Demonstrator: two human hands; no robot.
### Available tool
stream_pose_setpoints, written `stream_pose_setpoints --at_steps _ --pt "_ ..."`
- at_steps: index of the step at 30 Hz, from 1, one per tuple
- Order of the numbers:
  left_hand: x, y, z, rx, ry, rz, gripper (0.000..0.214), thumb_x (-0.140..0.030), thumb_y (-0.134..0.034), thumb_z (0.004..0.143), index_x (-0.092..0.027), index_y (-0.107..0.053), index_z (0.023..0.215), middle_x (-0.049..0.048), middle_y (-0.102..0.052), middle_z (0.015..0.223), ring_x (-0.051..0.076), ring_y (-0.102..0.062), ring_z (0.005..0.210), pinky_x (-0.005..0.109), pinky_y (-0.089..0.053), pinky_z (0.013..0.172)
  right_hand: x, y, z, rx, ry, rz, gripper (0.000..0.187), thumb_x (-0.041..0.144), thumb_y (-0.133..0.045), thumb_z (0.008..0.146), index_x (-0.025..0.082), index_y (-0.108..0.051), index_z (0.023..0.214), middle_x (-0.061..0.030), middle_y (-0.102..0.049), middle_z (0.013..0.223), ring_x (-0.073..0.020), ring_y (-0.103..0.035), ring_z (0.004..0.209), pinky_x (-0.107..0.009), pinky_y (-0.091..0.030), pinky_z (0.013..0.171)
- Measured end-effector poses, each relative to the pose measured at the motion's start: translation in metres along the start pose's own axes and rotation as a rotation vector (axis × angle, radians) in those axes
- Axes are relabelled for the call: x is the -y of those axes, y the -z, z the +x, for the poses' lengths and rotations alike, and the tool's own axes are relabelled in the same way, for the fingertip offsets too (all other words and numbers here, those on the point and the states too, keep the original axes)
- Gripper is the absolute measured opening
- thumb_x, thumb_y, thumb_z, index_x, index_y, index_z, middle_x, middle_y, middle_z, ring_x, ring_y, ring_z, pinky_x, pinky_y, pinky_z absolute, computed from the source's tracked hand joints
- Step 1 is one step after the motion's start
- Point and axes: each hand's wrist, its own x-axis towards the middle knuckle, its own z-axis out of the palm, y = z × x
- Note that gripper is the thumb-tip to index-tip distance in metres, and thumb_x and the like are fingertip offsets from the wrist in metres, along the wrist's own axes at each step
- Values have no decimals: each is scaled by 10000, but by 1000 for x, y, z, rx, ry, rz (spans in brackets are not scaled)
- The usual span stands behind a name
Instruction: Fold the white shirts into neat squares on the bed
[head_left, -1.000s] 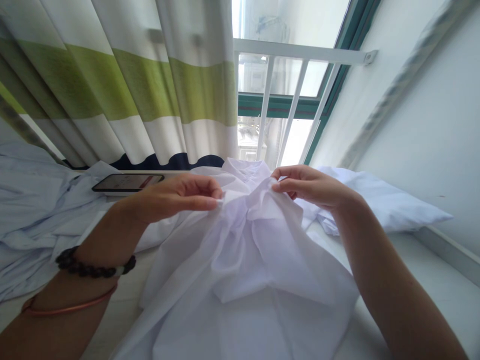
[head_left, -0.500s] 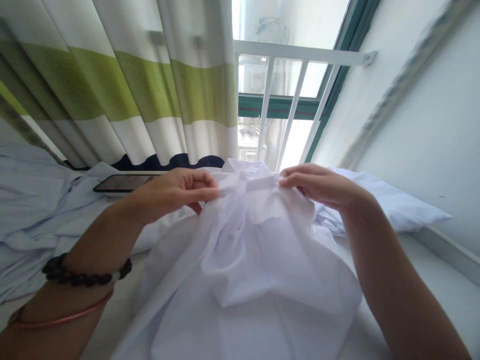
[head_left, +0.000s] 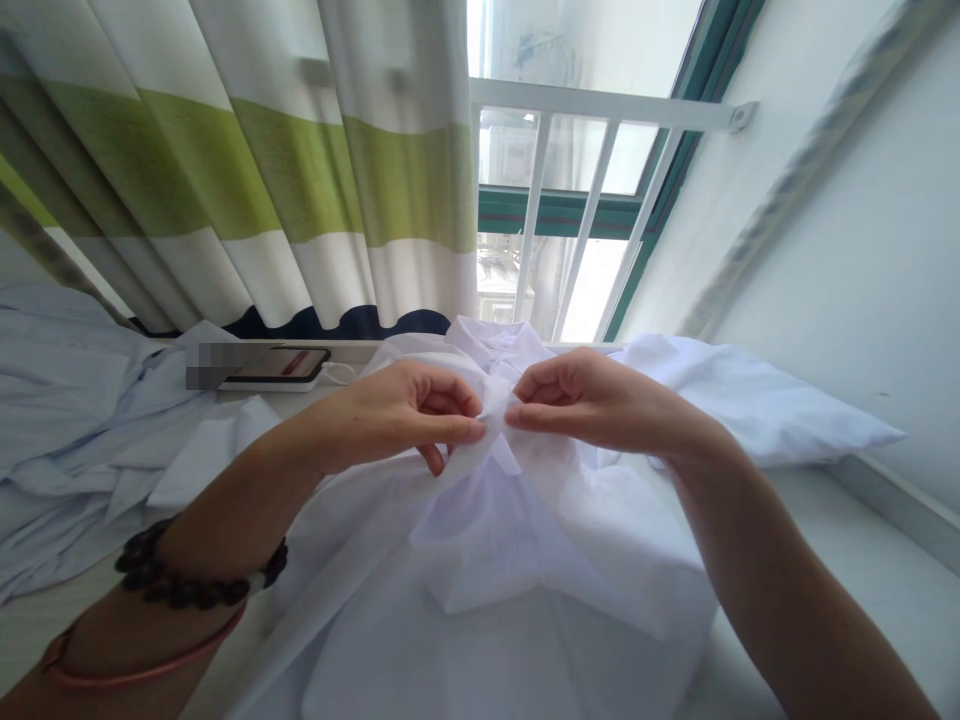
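A white collared shirt (head_left: 517,560) lies spread out before me, its collar (head_left: 495,340) at the far end pointing to the window. Just below the collar, my left hand (head_left: 420,410) pinches the front edge of the cloth between thumb and fingers. My right hand (head_left: 577,400) pinches the other front edge a short way to the right. The two sets of fingertips are close together over the middle of the shirt front. Folds of cloth gather beneath them. Whether a button sits between the fingers is too small to tell.
At the left is a heap of white clothes (head_left: 60,420). Behind my left wrist lies a phone (head_left: 289,365) with a white cable (head_left: 339,372). More folded white cloth (head_left: 750,400) rests at the right by the wall. A striped curtain (head_left: 285,170) and white railing (head_left: 600,102) stand behind.
Both hands have come inward and slightly nearer to me, bringing the two shirt edges together below the collar. The phone shows more fully now that my left hand has shifted.
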Motion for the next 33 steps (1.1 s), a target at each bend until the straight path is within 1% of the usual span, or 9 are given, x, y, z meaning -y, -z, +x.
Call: stream_pose_setpoints --at_steps 3,6,9,11,13,15,18,23,33 --pt "-1 -1 1 -2 7 28 241 -404 -687 762 -168 -654 796 -15 -643 685 105 -616 564 191 -522 535 0 2 -1 13 14 -5 221 370 -629 777 154 -648 737 5 -567 666 -93 -457 597 -219 -324 503" --pt "2 2 4 -59 51 98 216 -381 -671 760 -167 -647 732 -21 -623 609 112 -615 548 188 -517 531 -3 7 -2 -43 10 -42 248 399 -631 774 159 -689 743 -8 -586 665 -104 -482 596 -227 -333 502" --pt "5 8 5 -101 133 133 245 -381 -668 744 -162 -622 644 -13 -602 552 125 -606 524 191 -504 493 -9 13 -2 -204 -19 -102 251 398 -629 772 160 -696 727 -17 -593 653 -111 -491 583 -238 -339 499" --pt "6 11 5 -86 182 110 256 -384 -686 727 -159 -618 626 -8 -598 536 128 -599 504 196 -501 475 -12 14 -1 -333 -65 -165 243 376 -631 766 157 -667 667 -10 -569 604 -104 -473 547 -238 -323 472" --pt "7 12 5 -66 211 72 245 -382 -712 708 -156 -634 656 -8 -603 531 129 -600 495 202 -509 474 -13 11 0 -392 -112 -192 221 342 -642 753 160 -625 628 3 -547 561 -94 -464 510 -229 -316 442" --pt "8 10 5 -45 221 36 241 -382 -733 696 -154 -654 701 -9 -617 539 132 -612 503 205 -521 485 -10 5 1 -335 -134 -135 179 307 -650 746 164 -603 648 11 -557 549 -87 -480 482 -215 -337 418" --pt "10 5 7 -13 195 -2 248 -388 -737 702 -152 -666 729 -10 -638 561 131 -633 528 200 -534 510 -3 -5 2 -139 -121 50 154 294 -668 748 162 -601 703 8 -598 564 -94 -546 480 -200 -407 413" --pt "11 -1 9 48 146 -28 264 -417 -727 727 -159 -681 755 -9 -661 594 126 -648 550 200 -548 546 0 -14 4 91 -75 172 189 335 -695 755 148 -683 786 -19 -675 638 -129 -655 591 -206 -502 509" --pt "10 4 7 150 106 -135 195 -370 -733 749 -188 -724 818 -14 -684 686 123 -666 635 223 -564 649 -4 -11 4 47 -70 176 113 228 -651 768 149 -715 818 -12 -688 672 -128 -671 644 -209 -519 578"
